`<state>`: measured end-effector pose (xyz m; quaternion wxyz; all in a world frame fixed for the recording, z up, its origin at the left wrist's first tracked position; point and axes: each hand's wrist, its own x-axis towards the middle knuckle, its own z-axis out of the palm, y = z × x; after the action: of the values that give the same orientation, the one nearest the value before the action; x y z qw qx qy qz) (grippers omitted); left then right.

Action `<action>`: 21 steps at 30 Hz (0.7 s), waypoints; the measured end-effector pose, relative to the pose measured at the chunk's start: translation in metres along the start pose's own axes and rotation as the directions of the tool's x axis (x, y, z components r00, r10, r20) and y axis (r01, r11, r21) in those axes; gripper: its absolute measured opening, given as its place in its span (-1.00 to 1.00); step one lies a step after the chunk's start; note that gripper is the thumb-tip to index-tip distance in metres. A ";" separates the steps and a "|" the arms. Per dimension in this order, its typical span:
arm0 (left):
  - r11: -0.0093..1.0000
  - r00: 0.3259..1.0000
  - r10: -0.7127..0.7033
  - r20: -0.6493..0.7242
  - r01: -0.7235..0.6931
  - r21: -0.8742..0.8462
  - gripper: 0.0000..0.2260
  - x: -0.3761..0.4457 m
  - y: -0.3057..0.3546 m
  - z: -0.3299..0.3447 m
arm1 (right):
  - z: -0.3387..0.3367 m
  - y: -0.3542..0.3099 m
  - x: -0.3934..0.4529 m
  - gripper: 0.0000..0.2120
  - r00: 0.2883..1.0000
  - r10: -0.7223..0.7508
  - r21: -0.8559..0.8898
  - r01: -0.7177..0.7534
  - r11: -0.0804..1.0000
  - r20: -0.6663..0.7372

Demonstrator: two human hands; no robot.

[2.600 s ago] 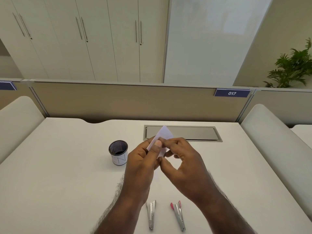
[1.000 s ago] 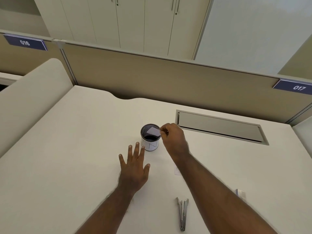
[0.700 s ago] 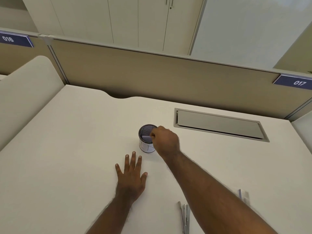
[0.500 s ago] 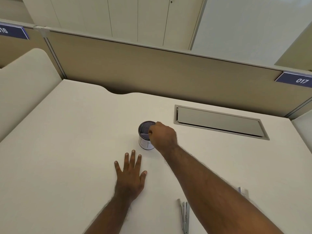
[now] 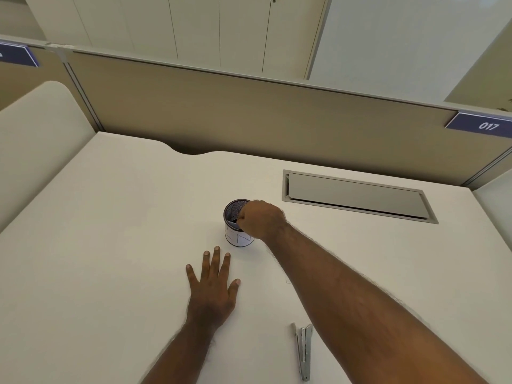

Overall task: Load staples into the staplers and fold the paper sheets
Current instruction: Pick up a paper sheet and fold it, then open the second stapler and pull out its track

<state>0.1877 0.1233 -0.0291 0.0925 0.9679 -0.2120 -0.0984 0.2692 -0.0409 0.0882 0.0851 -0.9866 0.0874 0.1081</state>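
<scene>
On desk [image 5: 110, 245], stapler [image 5: 303, 351] lies lengthwise, near-far axis.

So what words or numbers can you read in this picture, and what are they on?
"017": on the blue sign on the desk divider, at the right.
"N": on the white cup; another mark beside it is unclear.
Blue sign at far left: cut off, unreadable.
</scene>
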 end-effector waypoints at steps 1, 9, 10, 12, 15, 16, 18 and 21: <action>1.000 1.000 0.000 -0.004 0.000 0.000 -0.29 0.000 0.000 0.000 | -0.001 0.001 -0.001 -0.72 1.000 -0.004 0.005 0.004 1.000 0.003; 0.999 1.000 -0.014 -0.017 0.013 -0.038 -0.40 -0.005 0.008 -0.005 | -0.015 0.015 -0.023 -0.72 0.977 0.027 0.197 0.016 0.980 -0.212; 0.999 1.000 -0.020 -0.011 0.020 -0.038 -0.37 -0.007 0.009 -0.004 | -0.018 0.019 -0.029 -0.73 0.973 0.037 0.218 0.014 0.976 -0.227; 0.999 1.000 -0.028 0.002 0.029 -0.026 -0.30 -0.009 0.011 0.000 | -0.025 0.029 -0.044 -0.75 0.964 0.056 0.270 0.017 0.963 -0.259; 0.998 0.999 -0.029 -0.013 0.029 -0.062 -0.31 -0.017 0.019 -0.002 | -0.028 0.052 -0.078 -0.78 0.951 0.092 0.322 0.007 0.947 -0.293; 0.996 0.999 -0.026 -0.026 0.024 -0.081 -0.34 -0.021 0.023 -0.003 | -0.028 0.061 -0.091 -0.79 0.947 0.114 0.344 -0.005 0.939 -0.300; 0.995 0.999 -0.019 -0.028 0.016 -0.099 -0.34 -0.031 0.031 -0.004 | -0.025 0.080 -0.118 -0.81 0.937 0.156 0.384 -0.025 0.923 -0.314; 0.995 1.000 -0.016 -0.005 0.016 -0.101 -0.32 -0.046 0.044 -0.002 | -0.014 0.107 -0.161 -0.83 0.914 0.223 0.432 -0.059 0.900 -0.340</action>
<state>0.1299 0.1038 -0.0100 0.1411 0.9640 -0.1988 -0.1067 0.0969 -0.1222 0.1221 0.2644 -0.9390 0.1955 -0.1005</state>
